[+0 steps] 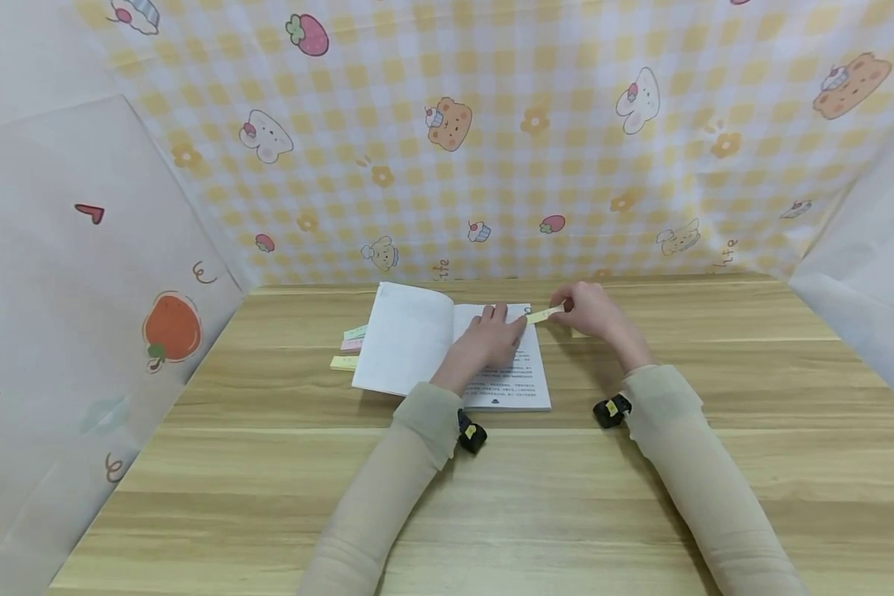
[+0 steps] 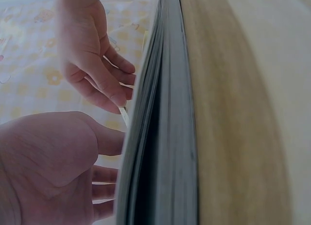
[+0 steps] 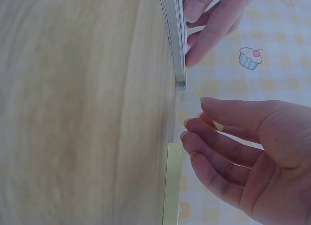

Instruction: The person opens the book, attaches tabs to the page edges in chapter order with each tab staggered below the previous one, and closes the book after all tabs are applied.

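Note:
An open book (image 1: 507, 397) lies on the wooden table, its left-hand leaves raised at a slant. My left hand (image 1: 484, 342) rests with fingers extended on the printed right page, the index fingertip at the near end of a yellow sticky tab (image 1: 540, 315). The tab's other end is pinched between thumb and finger of my right hand (image 1: 594, 311), just beyond the book's right edge. Beneath the right hand lies a pale yellow pad (image 3: 172, 186), partly hidden in the head view. In the left wrist view, the book's page edges (image 2: 170, 113) stand between the camera and the fingertips.
Green (image 1: 355, 334), pink (image 1: 353, 344) and yellow tabs (image 1: 343, 362) stick out from the book's left side. A yellow checked cloth (image 1: 492, 182) hangs behind the table (image 1: 536, 497). Black wrist cameras sit at both cuffs.

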A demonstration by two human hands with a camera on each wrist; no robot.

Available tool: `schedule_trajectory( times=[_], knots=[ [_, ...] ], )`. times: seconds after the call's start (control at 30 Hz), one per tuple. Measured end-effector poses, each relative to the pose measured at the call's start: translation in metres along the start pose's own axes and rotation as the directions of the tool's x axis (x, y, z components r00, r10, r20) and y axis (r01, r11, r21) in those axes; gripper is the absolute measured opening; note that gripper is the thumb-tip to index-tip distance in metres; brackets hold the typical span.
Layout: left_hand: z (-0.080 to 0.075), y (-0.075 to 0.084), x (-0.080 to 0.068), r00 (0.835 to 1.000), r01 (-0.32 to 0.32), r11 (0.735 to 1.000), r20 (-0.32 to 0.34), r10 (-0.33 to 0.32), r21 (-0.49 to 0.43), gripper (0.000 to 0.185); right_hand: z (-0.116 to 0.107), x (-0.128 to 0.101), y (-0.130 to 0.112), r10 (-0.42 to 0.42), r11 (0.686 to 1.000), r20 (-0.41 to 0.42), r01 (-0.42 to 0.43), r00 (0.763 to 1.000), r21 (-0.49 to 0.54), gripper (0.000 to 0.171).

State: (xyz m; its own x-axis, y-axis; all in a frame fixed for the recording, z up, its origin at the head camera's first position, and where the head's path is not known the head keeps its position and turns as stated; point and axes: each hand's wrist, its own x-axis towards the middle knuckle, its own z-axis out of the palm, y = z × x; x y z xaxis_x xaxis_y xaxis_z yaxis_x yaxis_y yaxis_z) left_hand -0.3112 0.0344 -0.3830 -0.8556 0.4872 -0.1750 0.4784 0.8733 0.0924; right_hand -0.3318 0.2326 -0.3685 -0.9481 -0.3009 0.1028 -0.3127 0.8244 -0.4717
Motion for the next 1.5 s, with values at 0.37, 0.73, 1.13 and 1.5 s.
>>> schedule_trajectory(
  times=[0.37, 0.73, 1.13, 1.5],
  knots=[
    [0.000, 0.001, 0.001, 1.000, 0.009, 1.000, -0.008, -0.009, 0.002, 0.051, 0.001, 0.001, 0.003, 0.004, 1.000, 0.005, -0.004, 1.000, 0.007, 0.020],
    [-0.003, 0.001, -0.002, 1.000, 0.007, 0.999, -0.004, -0.007, -0.037, 0.044, -0.002, 0.001, 0.001, 0.030, 0.999, 0.040, -0.031, 0.999, 0.029, 0.033],
    [-0.004, 0.001, -0.004, 1.000, 0.000, 1.000, -0.009, 0.000, -0.026, 0.042, -0.006, -0.002, -0.007, -0.080, 0.994, 0.145, 0.089, 0.986, -0.056, 0.044],
    [-0.003, 0.003, -0.005, 1.000, 0.025, 0.999, 0.007, -0.025, -0.036, 0.053, 0.004, -0.008, -0.030, -0.053, 0.974, 0.307, 0.117, 0.950, -0.194, 0.044]
  ],
)
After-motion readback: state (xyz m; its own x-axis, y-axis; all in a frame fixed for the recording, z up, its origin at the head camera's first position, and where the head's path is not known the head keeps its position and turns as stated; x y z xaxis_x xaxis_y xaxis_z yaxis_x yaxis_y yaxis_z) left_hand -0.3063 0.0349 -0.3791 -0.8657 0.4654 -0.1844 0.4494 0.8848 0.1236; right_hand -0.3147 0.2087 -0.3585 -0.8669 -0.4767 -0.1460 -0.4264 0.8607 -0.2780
